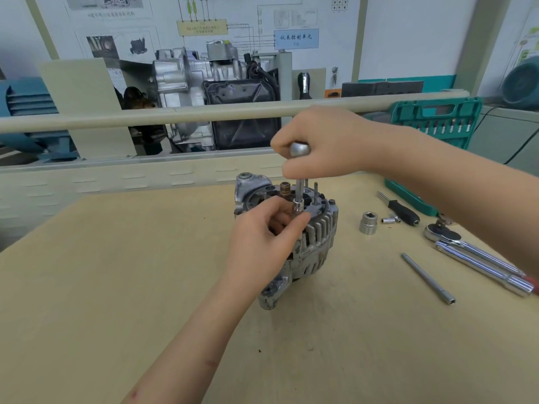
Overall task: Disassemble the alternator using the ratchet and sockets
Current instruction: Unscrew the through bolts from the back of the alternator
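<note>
A grey finned alternator (316, 237) stands upright in the middle of the wooden bench. My right hand (326, 144) grips the silver head of a ratchet (299, 149) held above it, with an extension bar (299, 189) running straight down. A small socket (298, 207) sits at the bar's lower end on the alternator's top face. My left hand (262, 237) pinches that socket between thumb and fingers and covers the alternator's near left side. What the socket sits on is hidden.
Right of the alternator lie a large socket (368, 223), a small adapter (390, 220), a black-handled driver (401, 209), a long ratchet (478, 255) and a loose extension bar (427, 277). An open green socket case (434, 123) stands at the back right. A rail crosses behind.
</note>
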### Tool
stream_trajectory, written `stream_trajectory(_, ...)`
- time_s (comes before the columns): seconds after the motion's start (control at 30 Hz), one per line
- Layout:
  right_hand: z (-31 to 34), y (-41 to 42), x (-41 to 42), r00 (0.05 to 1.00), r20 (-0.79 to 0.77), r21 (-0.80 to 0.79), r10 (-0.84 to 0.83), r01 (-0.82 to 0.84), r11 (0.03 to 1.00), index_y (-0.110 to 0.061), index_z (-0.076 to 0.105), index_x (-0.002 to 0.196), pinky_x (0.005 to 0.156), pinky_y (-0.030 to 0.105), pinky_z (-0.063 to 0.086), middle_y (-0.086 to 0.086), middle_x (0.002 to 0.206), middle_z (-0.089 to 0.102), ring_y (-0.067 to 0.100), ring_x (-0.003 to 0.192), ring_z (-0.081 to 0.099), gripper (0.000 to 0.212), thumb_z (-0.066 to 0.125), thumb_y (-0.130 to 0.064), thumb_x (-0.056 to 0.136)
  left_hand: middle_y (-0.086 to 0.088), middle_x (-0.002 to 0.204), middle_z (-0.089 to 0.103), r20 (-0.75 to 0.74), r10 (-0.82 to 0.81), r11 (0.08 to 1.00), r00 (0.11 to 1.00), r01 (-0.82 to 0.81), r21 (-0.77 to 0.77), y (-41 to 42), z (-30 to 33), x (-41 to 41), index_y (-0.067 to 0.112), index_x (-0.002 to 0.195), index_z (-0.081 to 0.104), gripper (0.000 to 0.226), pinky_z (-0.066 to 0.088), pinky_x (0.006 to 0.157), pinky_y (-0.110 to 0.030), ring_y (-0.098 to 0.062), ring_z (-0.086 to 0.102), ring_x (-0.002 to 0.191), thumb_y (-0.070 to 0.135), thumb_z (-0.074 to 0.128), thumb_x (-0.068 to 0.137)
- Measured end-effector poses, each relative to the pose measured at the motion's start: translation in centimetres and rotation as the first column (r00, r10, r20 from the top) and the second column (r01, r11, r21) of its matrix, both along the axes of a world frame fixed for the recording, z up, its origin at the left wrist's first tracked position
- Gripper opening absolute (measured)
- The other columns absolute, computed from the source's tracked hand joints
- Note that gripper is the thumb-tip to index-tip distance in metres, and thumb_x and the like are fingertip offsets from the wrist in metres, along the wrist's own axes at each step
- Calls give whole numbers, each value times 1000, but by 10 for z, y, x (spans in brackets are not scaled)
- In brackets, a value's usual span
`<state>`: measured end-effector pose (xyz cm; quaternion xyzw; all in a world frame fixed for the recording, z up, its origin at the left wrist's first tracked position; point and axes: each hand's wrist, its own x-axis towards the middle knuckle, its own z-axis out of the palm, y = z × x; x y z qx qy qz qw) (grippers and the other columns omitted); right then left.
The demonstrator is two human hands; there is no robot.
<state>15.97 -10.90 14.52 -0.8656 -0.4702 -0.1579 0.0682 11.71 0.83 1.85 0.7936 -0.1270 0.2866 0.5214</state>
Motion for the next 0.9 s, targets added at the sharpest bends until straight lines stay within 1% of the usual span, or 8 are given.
stream_trajectory(0.2,-7,1,9,990,-107,13,97,-96,995,-21,26,51,45,21,12,-9,47,36,8,46,27,21,44,-23,61,7,59,55,7,-16,1000,1000,16,0,0,-1,-1,21,68,58,16,38,51,-13,-1,45,53,22,67,81)
stream_trajectory(0.33,-8,1,8,988,-136,28,75,-72,997,-21,25,51,46,21,14,-9,46,35,8,45,27,22,44,-24,61,10,56,54,-3,-4,1000,1000,4,-29,0,1,-1,24,67,59,16,42,54,-21,-4,45,55,25,70,78)
stream_trajectory(0.47,-9,2,4,992,-124,21,-9,12,1000,-21,29,51,49,27,19,-6,46,34,10,47,27,24,45,-30,66,17,60,55,-3,18,1000,1000,-18,-4,0,-1,0,30,67,56,18,39,52,-14,0,44,54,31,70,77)
stream_trajectory(0.57,-8,4,0,992,-106,18,-70,72,997,-18,31,54,49,28,19,-3,52,29,12,50,24,30,50,-25,76,15,73,58,290,163,936,943,-241,257,3,-6,2,21,77,63,23,35,65,-14,-8,51,71,44,63,77)
stream_trajectory(0.63,-7,4,-3,988,-122,16,-94,97,995,-16,31,54,49,28,20,-3,54,29,13,52,24,30,49,-23,77,-9,104,62,430,242,844,870,-407,349,9,-16,10,9,97,68,47,33,84,-25,-21,52,98,49,64,72)
stream_trajectory(0.73,-6,5,-6,973,-167,5,-161,164,986,-15,31,56,49,28,22,-1,57,29,15,53,25,31,48,-26,79,-11,139,38,140,217,897,966,-254,362,16,-23,13,19,128,52,80,24,109,-41,-24,31,131,63,64,62)
stream_trajectory(0.8,-5,6,-6,953,-184,-24,-240,239,971,-15,34,58,50,28,24,1,60,34,16,55,29,32,47,-31,82,-5,134,43,38,172,928,984,-175,328,18,-26,14,21,129,51,82,26,109,-47,-23,30,131,68,55,61)
stream_trajectory(0.9,-3,9,-5,913,-196,-92,-358,346,934,-11,46,71,53,30,31,7,71,46,20,63,41,29,45,-34,89,-5,125,51,63,202,924,977,-211,318,17,-27,16,16,119,59,77,29,106,-48,-25,34,130,66,58,61)
